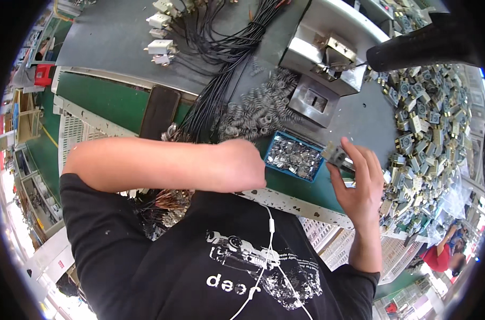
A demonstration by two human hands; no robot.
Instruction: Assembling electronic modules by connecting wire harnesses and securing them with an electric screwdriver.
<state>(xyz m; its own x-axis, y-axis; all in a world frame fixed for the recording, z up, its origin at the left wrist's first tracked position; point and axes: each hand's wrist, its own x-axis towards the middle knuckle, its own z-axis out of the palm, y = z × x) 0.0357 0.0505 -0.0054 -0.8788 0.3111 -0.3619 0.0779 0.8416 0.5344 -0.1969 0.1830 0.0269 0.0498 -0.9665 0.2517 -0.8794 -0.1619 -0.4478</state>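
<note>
My right hand [361,184] is raised at the right of the bench. Between thumb and fingers it grips a small grey socket-like part [338,156], partly covered by the fingers. My left forearm reaches across my chest, and my left hand [242,166] is curled into a fist shape. Its fingertips are turned away, so anything inside is hidden. Between the hands lies a blue tray [270,166] of small metal pieces. Beyond the left hand is a heap of metal springs [263,109].
A metal fixture [316,101] stands behind the tray, with a dark tool [418,49] reaching toward it. Many similar parts [421,128] are heaped at right. Black cables [221,74] with white connectors [160,47] run along the bench. A dark phone-like slab [159,111] lies at left.
</note>
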